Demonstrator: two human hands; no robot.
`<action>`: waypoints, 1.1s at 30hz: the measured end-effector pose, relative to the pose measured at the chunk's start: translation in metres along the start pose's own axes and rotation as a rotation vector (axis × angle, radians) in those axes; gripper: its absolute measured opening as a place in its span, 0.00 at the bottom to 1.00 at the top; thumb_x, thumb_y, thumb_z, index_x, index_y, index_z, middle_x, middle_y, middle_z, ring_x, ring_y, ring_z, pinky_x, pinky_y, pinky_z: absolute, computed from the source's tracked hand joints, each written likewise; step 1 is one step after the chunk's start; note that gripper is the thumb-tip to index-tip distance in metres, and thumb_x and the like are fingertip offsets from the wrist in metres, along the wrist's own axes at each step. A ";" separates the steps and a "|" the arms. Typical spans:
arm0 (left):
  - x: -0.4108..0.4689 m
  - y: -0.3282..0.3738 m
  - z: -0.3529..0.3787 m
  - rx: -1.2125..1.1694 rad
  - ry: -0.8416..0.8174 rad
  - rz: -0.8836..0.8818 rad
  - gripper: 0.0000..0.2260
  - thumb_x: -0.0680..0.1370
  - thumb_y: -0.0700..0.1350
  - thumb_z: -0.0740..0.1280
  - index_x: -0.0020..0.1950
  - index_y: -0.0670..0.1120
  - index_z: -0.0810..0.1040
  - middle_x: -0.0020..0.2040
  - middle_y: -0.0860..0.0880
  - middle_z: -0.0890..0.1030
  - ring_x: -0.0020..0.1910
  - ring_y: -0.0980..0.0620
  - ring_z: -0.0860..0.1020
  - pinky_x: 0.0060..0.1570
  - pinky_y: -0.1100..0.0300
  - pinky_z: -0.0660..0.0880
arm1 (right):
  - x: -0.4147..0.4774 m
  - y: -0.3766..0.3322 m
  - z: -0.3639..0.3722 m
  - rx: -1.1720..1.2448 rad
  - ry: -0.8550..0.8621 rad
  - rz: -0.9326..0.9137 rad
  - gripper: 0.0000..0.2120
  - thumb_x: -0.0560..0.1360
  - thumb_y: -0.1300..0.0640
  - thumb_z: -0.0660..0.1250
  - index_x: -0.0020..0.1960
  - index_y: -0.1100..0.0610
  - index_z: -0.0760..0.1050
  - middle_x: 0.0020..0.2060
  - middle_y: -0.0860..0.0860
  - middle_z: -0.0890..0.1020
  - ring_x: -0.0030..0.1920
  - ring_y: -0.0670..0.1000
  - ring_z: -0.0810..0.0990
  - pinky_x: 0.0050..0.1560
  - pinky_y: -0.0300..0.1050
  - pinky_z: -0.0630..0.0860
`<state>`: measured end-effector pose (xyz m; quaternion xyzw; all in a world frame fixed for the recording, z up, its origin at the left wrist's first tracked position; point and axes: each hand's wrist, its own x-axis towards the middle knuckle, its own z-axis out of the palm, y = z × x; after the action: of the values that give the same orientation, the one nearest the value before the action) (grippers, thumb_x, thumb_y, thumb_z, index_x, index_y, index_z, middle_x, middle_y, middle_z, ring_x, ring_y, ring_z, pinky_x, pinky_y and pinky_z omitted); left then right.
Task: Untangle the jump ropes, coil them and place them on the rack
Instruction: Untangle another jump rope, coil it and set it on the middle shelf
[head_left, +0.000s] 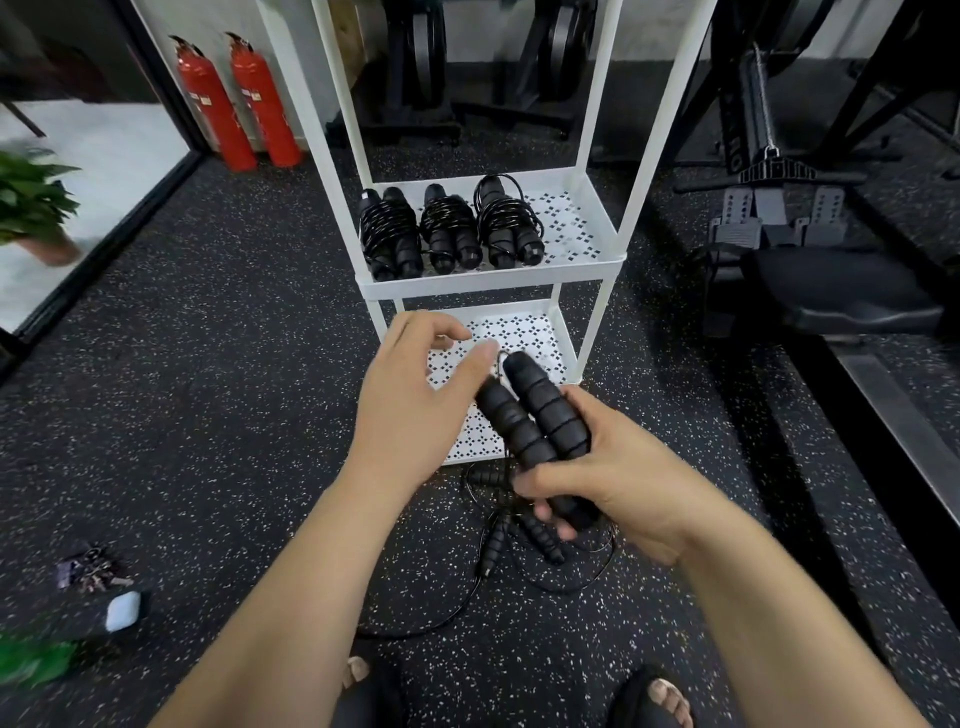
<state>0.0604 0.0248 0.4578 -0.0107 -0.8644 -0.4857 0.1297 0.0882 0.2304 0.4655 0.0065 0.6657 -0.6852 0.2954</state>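
Observation:
My right hand (613, 478) grips two black foam handles (535, 415) of a jump rope side by side, tips pointing up and away. My left hand (415, 395) is beside them, its thumb touching the upper end of the left handle and the thin cord loop there, fingers loosely curled. Below my hands, more black handles and tangled cord (519, 535) lie on the floor. Three coiled jump ropes (452, 228) sit in a row on the middle shelf of the white rack (597, 260). The lower shelf (524, 332) holds nothing I can see.
Two red fire extinguishers (239, 104) stand at the back left. A rowing machine (810, 244) is on the right. A potted plant (31, 208) is left, keys and a small white case (104, 592) on the floor lower left. My sandalled feet (665, 696) show below.

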 end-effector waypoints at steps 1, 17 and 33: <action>0.001 0.000 -0.002 -0.031 -0.019 0.054 0.07 0.85 0.56 0.68 0.58 0.55 0.82 0.59 0.61 0.81 0.62 0.61 0.78 0.64 0.56 0.75 | -0.003 -0.003 -0.002 -0.079 -0.074 0.004 0.26 0.73 0.73 0.76 0.64 0.55 0.73 0.42 0.58 0.84 0.36 0.58 0.81 0.31 0.47 0.76; 0.014 0.007 -0.027 -0.390 0.025 -0.084 0.33 0.80 0.59 0.74 0.38 0.30 0.69 0.31 0.32 0.64 0.32 0.35 0.58 0.33 0.55 0.59 | -0.037 -0.033 -0.018 -0.194 -0.229 -0.062 0.18 0.71 0.75 0.78 0.58 0.69 0.79 0.51 0.66 0.87 0.40 0.60 0.76 0.33 0.41 0.78; 0.002 -0.006 -0.003 -0.335 -0.074 -0.200 0.22 0.88 0.46 0.65 0.38 0.36 0.70 0.36 0.45 0.69 0.34 0.56 0.69 0.38 0.58 0.70 | -0.044 -0.042 -0.001 -0.037 -0.274 -0.198 0.19 0.73 0.82 0.70 0.58 0.64 0.80 0.47 0.62 0.86 0.30 0.49 0.78 0.29 0.39 0.75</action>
<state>0.0584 0.0188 0.4550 0.0359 -0.7723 -0.6326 0.0455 0.1066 0.2457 0.5213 -0.1581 0.6290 -0.6932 0.3145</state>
